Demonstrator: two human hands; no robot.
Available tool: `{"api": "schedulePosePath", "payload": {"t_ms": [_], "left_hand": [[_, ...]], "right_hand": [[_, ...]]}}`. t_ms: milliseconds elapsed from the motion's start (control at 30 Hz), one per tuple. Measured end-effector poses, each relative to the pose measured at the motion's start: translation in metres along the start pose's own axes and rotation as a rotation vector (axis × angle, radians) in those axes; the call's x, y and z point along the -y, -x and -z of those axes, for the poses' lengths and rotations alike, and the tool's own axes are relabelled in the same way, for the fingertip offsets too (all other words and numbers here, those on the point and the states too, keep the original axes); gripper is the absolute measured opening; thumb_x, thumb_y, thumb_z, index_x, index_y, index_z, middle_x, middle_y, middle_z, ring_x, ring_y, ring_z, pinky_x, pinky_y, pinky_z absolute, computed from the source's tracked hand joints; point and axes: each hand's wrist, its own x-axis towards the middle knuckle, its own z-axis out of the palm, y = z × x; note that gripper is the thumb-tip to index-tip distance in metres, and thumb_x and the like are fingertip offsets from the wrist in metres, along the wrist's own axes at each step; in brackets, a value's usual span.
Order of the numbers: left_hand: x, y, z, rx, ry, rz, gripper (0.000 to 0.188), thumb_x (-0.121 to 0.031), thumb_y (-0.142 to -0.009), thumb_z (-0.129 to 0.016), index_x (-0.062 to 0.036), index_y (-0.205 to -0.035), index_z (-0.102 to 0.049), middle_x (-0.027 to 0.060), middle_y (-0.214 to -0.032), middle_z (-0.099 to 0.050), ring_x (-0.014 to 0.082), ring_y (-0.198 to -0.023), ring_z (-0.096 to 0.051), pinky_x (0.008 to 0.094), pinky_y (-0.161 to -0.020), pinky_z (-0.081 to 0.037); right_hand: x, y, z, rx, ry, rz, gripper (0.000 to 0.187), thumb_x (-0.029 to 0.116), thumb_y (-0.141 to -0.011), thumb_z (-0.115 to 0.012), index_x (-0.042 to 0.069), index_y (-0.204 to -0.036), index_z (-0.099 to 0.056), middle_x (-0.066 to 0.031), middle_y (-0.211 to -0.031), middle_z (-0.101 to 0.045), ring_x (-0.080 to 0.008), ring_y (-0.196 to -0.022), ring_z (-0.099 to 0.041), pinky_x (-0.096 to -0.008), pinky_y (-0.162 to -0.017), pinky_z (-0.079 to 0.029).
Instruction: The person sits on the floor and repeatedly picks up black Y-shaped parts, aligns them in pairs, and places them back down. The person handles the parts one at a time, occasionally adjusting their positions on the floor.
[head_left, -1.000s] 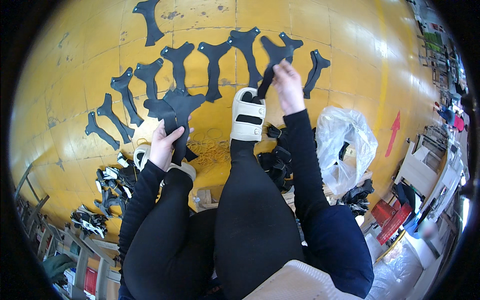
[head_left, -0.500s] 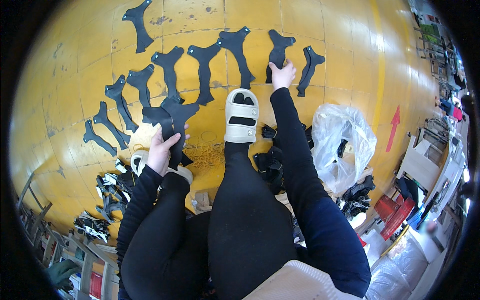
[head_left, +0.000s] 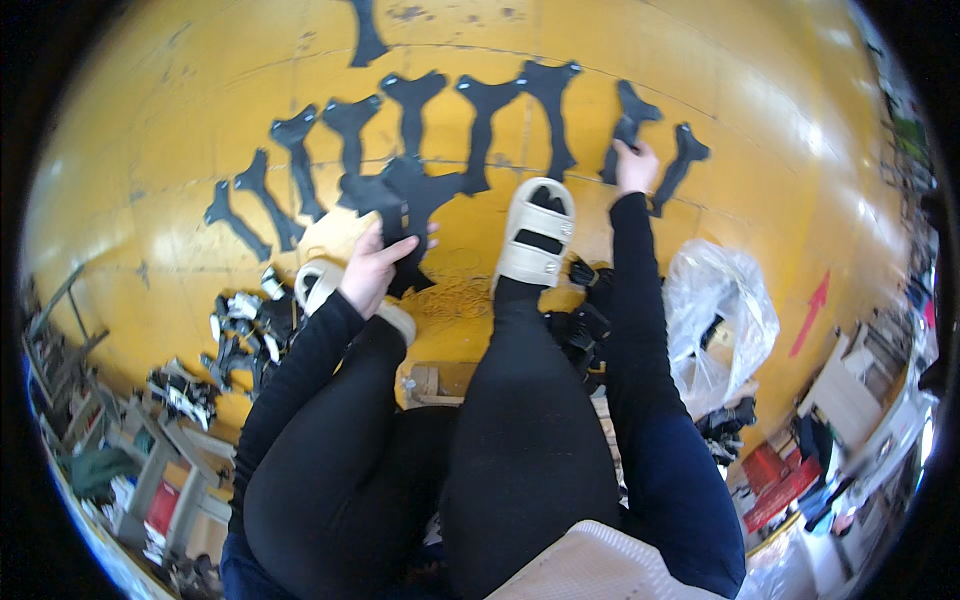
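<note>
My left hand [head_left: 375, 265] is closed round a few overlapping black Y-shaped flat pieces [head_left: 425, 195], held above the floor with their forked ends pointing away from me. Farther out on the right, the fingers of my right hand [head_left: 637, 168] are closed on the lower part of another black Y-shaped piece [head_left: 628, 125]; its forked end looks bent and slightly blurred. Just right of that hand lies a narrow black piece [head_left: 685, 160]. Several similar pieces, such as one black piece [head_left: 480, 130], form an arc across the yellow floor [head_left: 580, 225].
Between my legs are thin yellowish loops [head_left: 440, 300] on the floor. Black bundles [head_left: 585, 325] and a clear plastic bag [head_left: 715, 310] stand to the right. Black-and-white bundles [head_left: 250, 325] lie left of my light sandal [head_left: 535, 230] and its pair.
The whole view has shifted, so the floor pieces appear farther right. The piece at my right hand now looks bent and tilted. My left hand keeps its hold.
</note>
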Motion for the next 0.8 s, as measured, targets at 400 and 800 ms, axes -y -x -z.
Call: {"api": "schedulePosePath", "payload": {"t_ms": [400,800], "left_hand": [[-0.018,0.002,0.004,0.051,0.207,-0.012,0.042,-0.008,-0.092,-0.046,-0.0023,-0.132,-0.035,0.0183,-0.129,-0.048,0.0273,-0.116,-0.051,0.0381,-0.098,-0.041],[-0.015,0.003,-0.005,0.124,0.033,-0.079,0.041,-0.019,-0.094,-0.048,-0.0017,-0.130,-0.040,0.0138,-0.128,-0.050,0.0220,-0.117,-0.050,0.0363,-0.100,-0.037]], "right_hand": [[0.178,0.144,0.052,0.789,-0.921,-0.098,0.024,-0.003,-0.079,-0.061,0.003,-0.102,-0.059,-0.0022,-0.094,-0.063,-0.0089,-0.084,-0.057,-0.0227,-0.076,-0.045],[0.177,0.212,0.022,1.281,-0.323,0.114,0.012,0.006,-0.085,-0.060,-0.002,-0.094,-0.058,-0.0012,-0.078,-0.062,-0.0055,-0.073,-0.056,-0.0205,-0.067,-0.044]]}}
